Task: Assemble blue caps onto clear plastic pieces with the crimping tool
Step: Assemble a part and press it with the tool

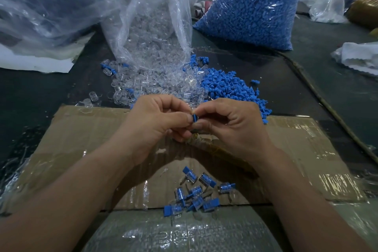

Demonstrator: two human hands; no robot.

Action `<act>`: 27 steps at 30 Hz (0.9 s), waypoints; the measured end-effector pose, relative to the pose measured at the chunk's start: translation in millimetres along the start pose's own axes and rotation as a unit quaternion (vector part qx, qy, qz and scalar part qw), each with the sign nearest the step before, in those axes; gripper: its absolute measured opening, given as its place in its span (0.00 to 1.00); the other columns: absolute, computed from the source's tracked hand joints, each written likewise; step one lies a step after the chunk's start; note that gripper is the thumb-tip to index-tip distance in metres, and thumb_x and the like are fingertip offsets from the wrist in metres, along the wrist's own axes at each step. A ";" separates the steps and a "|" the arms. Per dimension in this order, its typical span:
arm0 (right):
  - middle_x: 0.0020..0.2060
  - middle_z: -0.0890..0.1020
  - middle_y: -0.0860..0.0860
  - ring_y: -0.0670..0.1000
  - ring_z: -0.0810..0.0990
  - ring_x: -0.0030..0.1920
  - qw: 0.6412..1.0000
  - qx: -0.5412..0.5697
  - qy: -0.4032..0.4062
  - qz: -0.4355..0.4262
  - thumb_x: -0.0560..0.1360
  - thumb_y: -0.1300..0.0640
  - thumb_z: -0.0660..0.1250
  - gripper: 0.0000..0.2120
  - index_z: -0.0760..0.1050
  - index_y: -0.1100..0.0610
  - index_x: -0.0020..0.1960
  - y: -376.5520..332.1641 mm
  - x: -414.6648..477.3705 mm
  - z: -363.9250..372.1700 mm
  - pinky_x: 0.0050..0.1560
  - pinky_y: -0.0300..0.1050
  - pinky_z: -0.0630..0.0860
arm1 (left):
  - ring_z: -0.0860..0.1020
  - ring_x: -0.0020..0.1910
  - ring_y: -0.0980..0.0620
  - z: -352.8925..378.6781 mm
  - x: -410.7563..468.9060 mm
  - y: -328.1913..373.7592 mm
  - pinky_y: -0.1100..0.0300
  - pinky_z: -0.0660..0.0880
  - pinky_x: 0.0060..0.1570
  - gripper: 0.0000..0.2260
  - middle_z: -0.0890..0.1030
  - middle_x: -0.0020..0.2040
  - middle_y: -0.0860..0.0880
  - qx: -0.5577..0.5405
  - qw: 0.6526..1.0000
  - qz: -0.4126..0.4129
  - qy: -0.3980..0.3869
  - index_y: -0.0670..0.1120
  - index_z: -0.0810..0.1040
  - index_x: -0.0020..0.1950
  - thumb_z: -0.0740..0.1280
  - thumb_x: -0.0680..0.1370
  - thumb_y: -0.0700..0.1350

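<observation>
A big plastic bag (51, 2) is slumping in the upper left of the frame. Right of it, an open bag (151, 32) is spilling clear pieces (143, 84) toward the middle. At centre, above the cardboard (81, 139), the left hand (155, 122) and right hand (235, 127) are meeting, fingers curled, both pinching one blue cap (194, 118). Below them, capped pieces (196, 192) are lying clustered. Loose caps (231, 86) are piling right of centre, beneath a full bag of caps (251, 6).

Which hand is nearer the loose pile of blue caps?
Right. The right hand lies at the near edge of the loose blue caps; the left hand is beside it, farther from the pile. Both pinch one capped piece.
</observation>
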State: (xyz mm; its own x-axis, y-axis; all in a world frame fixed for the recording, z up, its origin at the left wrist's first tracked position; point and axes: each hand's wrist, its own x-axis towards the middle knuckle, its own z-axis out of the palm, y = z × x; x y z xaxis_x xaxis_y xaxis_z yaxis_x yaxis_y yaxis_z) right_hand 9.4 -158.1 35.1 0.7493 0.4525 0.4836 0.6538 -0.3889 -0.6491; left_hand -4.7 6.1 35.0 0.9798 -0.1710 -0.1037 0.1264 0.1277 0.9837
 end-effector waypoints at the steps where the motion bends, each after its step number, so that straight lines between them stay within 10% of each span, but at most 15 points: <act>1: 0.40 0.80 0.44 0.45 0.80 0.42 1.000 0.000 0.000 0.003 0.68 0.60 0.71 0.12 0.76 0.51 0.50 -0.2 0.1 -0.3 0.42 0.38 0.79 | 0.78 0.24 0.53 0.3 -0.1 -0.1 0.66 0.74 0.25 0.07 0.80 0.28 0.45 0.001 1.000 0.002 0.001 0.40 0.77 0.37 0.69 0.61 0.38; 12: 0.39 0.76 0.37 0.30 0.72 0.42 0.968 -0.076 -0.113 0.209 0.57 0.42 0.72 0.15 0.72 0.39 0.41 5.7 1.7 -24.6 0.40 0.23 0.67 | 0.78 0.25 0.53 -10.0 4.7 0.9 0.66 0.74 0.24 0.03 0.81 0.29 0.44 -0.060 0.996 0.020 0.057 0.42 0.79 0.33 0.68 0.61 0.37; 20: 0.51 0.65 0.38 0.42 0.64 0.53 0.887 -0.242 -0.316 0.236 0.55 0.36 0.75 0.40 0.64 0.42 0.63 6.6 -3.4 -32.6 0.53 0.41 0.66 | 0.77 0.24 0.55 -8.3 5.1 4.0 0.68 0.72 0.23 0.07 0.80 0.28 0.45 -0.076 0.993 0.033 0.078 0.39 0.76 0.37 0.67 0.61 0.37; 27: 0.46 0.68 0.42 0.44 0.66 0.48 0.891 -0.285 -0.273 0.226 0.63 0.45 0.71 0.26 0.70 0.46 0.59 3.3 0.0 -25.5 0.45 0.42 0.68 | 0.79 0.27 0.54 -13.2 6.8 0.9 0.66 0.76 0.28 0.08 0.81 0.30 0.45 -0.059 0.995 0.042 0.073 0.38 0.75 0.40 0.66 0.62 0.38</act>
State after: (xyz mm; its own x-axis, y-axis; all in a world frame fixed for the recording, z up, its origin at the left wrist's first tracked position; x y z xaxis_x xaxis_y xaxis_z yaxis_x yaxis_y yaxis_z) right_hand 14.3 -179.9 47.9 0.8883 0.4091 -0.2089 0.3629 -0.9038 -0.2268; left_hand 4.1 18.0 33.3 0.9986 -0.0132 -0.0506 0.0523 0.2515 0.9664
